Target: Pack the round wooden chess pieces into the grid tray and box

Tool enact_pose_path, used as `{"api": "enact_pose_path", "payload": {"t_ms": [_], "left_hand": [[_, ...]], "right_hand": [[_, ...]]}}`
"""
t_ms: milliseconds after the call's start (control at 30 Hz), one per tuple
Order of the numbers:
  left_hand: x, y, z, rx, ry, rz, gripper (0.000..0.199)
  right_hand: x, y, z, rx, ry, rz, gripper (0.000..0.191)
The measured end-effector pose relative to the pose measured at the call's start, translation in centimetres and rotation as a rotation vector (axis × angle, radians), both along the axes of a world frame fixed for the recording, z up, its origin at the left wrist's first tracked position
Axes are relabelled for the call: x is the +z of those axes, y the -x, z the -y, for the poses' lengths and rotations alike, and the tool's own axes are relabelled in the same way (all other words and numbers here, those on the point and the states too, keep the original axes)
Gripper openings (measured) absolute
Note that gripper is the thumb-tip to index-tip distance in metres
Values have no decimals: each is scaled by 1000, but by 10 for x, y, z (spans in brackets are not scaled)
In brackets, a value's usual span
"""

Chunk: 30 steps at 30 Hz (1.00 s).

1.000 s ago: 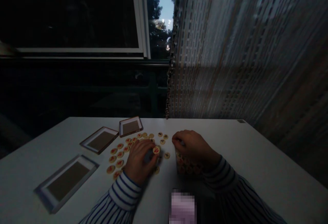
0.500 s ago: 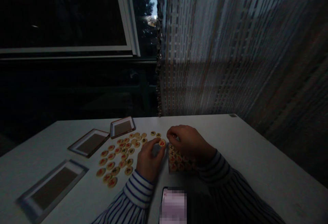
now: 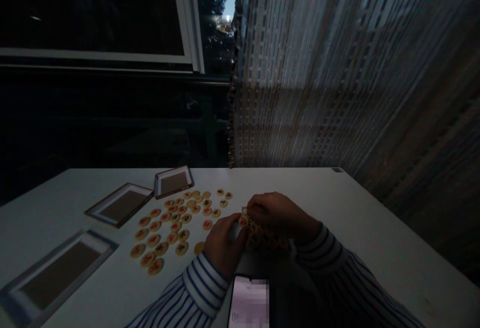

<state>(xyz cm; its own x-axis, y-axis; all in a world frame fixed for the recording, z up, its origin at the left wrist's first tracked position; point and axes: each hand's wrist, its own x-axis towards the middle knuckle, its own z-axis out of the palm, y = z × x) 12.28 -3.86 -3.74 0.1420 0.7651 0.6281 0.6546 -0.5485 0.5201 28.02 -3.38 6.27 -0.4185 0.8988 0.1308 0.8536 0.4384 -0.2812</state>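
Note:
Round wooden xiangqi pieces with red or black characters are spread over the white table, among them a red-marked piece (image 3: 155, 266) at the near edge of the group. My left hand (image 3: 224, 242) pinches one xiangqi piece (image 3: 243, 221) between thumb and fingers. That piece is at the left side of a close-packed block of pieces (image 3: 258, 242), apparently in a shallow tray. Over this block arches my right hand (image 3: 279, 214), its fingers curled together and pointing down-left. Whatever those fingers hold is hidden, as is much of the block.
Three shallow framed trays lie at the left: a near one (image 3: 28, 295), a middle one (image 3: 90, 212) and a far one (image 3: 156, 188). A phone (image 3: 240, 300) lies at the front edge. Behind the table (image 3: 360, 228) hangs a string curtain (image 3: 292, 118) beside a dark window.
My left hand has brought its piece slightly right and down, against the packed block. The right hand has lowered a little over the block. The view has shifted slightly.

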Motion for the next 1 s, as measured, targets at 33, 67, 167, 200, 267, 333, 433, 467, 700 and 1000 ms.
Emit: {"api": "enact_pose_path", "payload": {"t_ms": [33, 67, 167, 200, 267, 333, 433, 467, 700, 1000], "left_hand": [[-1, 0, 0, 3, -3, 1, 25], [-2, 0, -1, 10, -7, 2, 26], [-4, 1, -2, 32, -19, 20, 27], [-4, 1, -2, 34, -20, 28, 27], [-3, 1, -1, 24, -13, 40, 27], [-1, 1, -1, 14, 9, 61, 27], [5, 1, 1, -18, 107, 139, 26], [7, 0, 2, -42, 158, 188, 26], [17, -4, 2, -185, 509, 672, 22], [18, -3, -2, -179, 669, 942, 27]], "right_hand": [[-1, -1, 0, 10, 10, -7, 19], [-2, -1, -1, 21, 16, -13, 20], [-6, 0, -2, 57, 34, -14, 20], [-8, 1, -3, 65, 36, -10, 20], [-10, 2, -3, 71, 38, -7, 20], [-10, 3, -3, 74, 35, -16, 20], [-10, 3, -4, 86, 16, -43, 19], [-10, 3, -4, 86, 12, -48, 20], [-13, 4, -5, 86, -4, -99, 21], [-15, 5, -4, 61, 12, -157, 21]]}}
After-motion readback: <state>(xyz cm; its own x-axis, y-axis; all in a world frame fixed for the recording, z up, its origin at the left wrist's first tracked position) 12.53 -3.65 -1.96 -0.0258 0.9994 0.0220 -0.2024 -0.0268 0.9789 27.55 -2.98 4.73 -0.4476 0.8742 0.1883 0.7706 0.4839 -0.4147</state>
